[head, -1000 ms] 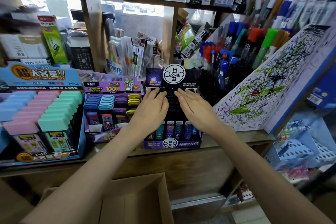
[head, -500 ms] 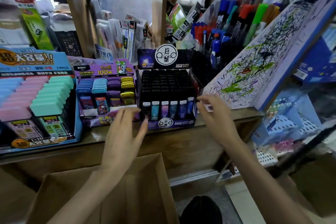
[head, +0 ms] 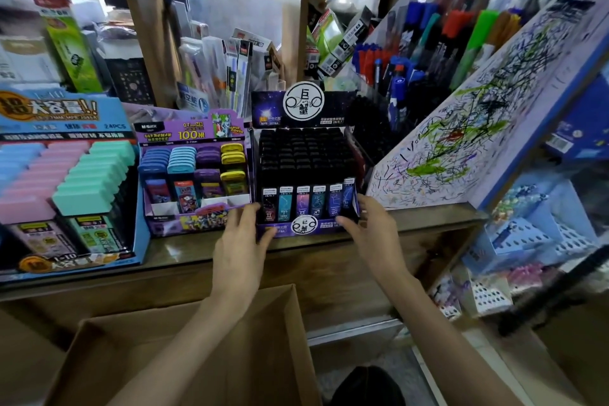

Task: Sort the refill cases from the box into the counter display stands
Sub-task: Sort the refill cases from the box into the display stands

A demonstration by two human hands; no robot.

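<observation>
Head view: the left hand (head: 242,237) lies with fingers fairly straight against the lower front-left corner of the black display stand (head: 316,230), holding nothing. The right hand (head: 370,227) brackets the front-right corner, thumb up beside the side wall and fingers bent along the front lip; whether it actually pinches the card I cannot tell. Neither hand carries a case.

The refill cases (head: 303,155) stand upright in tight rows inside this stand, black caps up, with a front row showing coloured constellation labels. The stand sits near the tabletop (head: 184,249) edge, just beside a purple stand (head: 194,175) of similar cases; a blue stand (head: 66,175) of pastel cases is further left. The open cardboard box (head: 184,356) waits below the tabletop, in front of the person.

Each case looks like light, rigid, smooth plastic, likely a little slippery. Packed this closely, one is best pinched at its cap and drawn straight up. The stand is thin card, so it should be nudged from its base corners.
</observation>
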